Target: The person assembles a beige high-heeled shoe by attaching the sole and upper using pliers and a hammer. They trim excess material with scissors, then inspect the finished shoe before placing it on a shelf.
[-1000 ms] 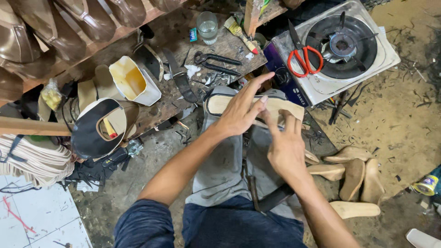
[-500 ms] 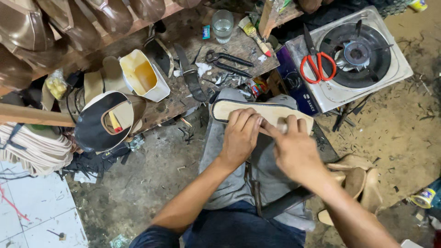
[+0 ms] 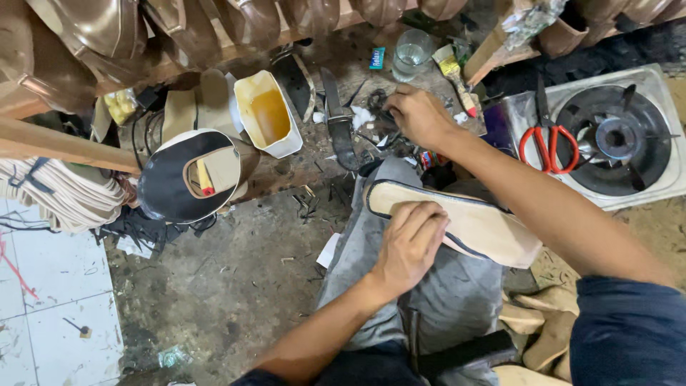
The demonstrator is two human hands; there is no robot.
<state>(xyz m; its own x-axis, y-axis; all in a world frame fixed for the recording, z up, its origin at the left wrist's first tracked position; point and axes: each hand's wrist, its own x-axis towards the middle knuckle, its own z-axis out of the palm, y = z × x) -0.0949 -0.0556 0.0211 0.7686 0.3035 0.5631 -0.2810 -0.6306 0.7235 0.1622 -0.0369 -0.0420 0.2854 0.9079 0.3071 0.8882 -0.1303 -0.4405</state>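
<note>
A tan shoe insole with a dark edge lies across the grey cloth on my lap. My left hand presses down on its left half, fingers curled over it. My right hand reaches far forward onto the cluttered wooden bench, its fingers closed among small dark tools and scraps; what they hold is hidden.
On the bench stand a white tub of yellow glue, a black-lidded round tin, a glass and a brush. Red scissors lie on a gas stove at right. Shoe lasts line the shelf above. More insoles lie lower right.
My right hand has left the insole and reached forward to the bench. My left hand has stayed on the insole, which now lies tilted across my lap.
</note>
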